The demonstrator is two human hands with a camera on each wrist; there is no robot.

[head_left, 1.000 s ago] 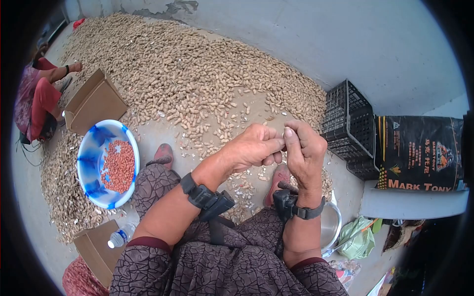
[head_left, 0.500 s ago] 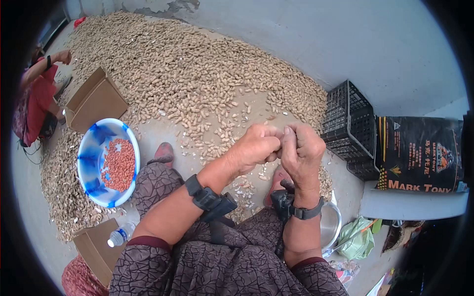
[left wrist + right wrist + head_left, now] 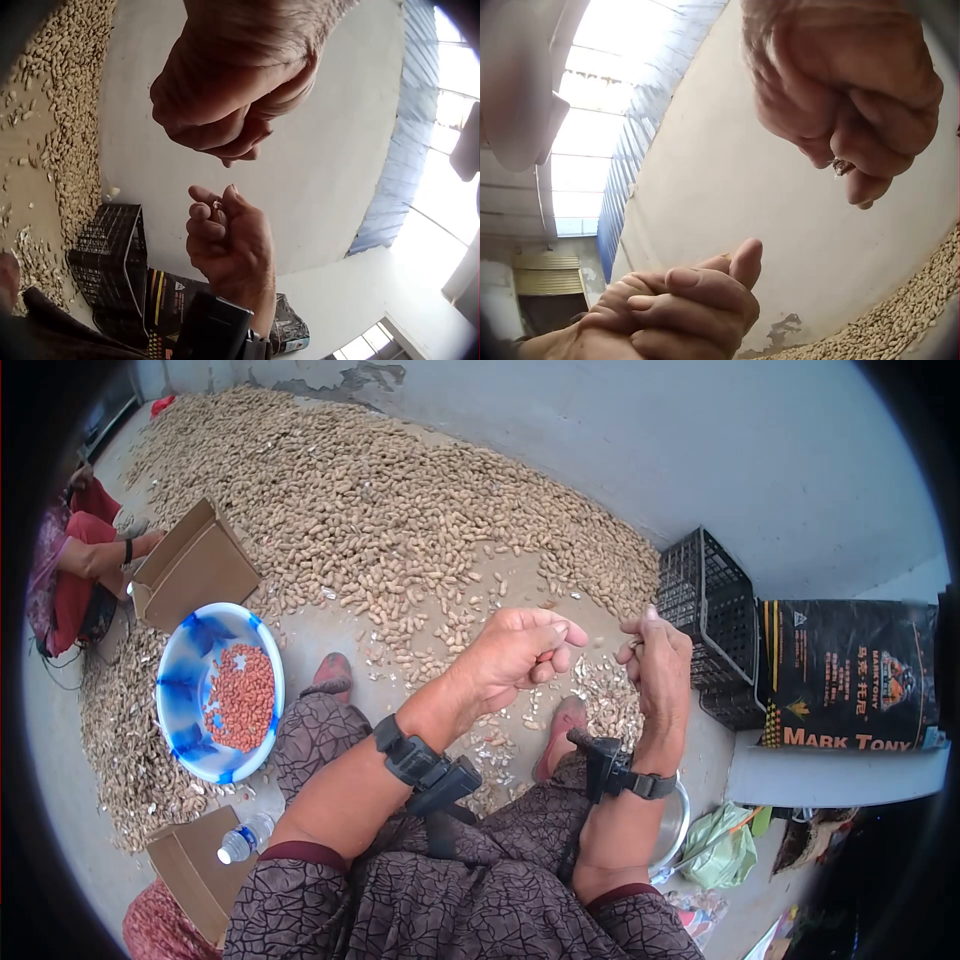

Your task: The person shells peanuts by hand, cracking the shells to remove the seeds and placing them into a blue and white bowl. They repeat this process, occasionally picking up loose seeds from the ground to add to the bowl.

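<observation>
My left hand (image 3: 525, 655) is raised over the floor between the shoes, its fingers curled and the thumb against the index finger. Nothing shows between those fingers; the inside of the palm is hidden. A hand's width to its right, my right hand (image 3: 658, 660) has curled fingers too. In the right wrist view its fingers pinch a small broken piece of peanut shell (image 3: 842, 167), pale with a brown inside. Unshelled peanuts (image 3: 400, 510) lie in a wide heap ahead. A blue-and-white basin (image 3: 180, 705) on the left holds reddish peanut kernels (image 3: 240, 700).
Empty shells (image 3: 610, 700) litter the floor near my shoes. On the right stand black crates (image 3: 705, 600) and a black printed sack (image 3: 850, 670). A metal pot (image 3: 672, 825) is by my right forearm. Cardboard boxes (image 3: 195, 565), a bottle (image 3: 245, 838) and another person (image 3: 80, 560) are left.
My hands, earlier together at the fingertips, have come apart; the right hand has moved to the right. The other person's arm rose, then lowered toward the cardboard box.
</observation>
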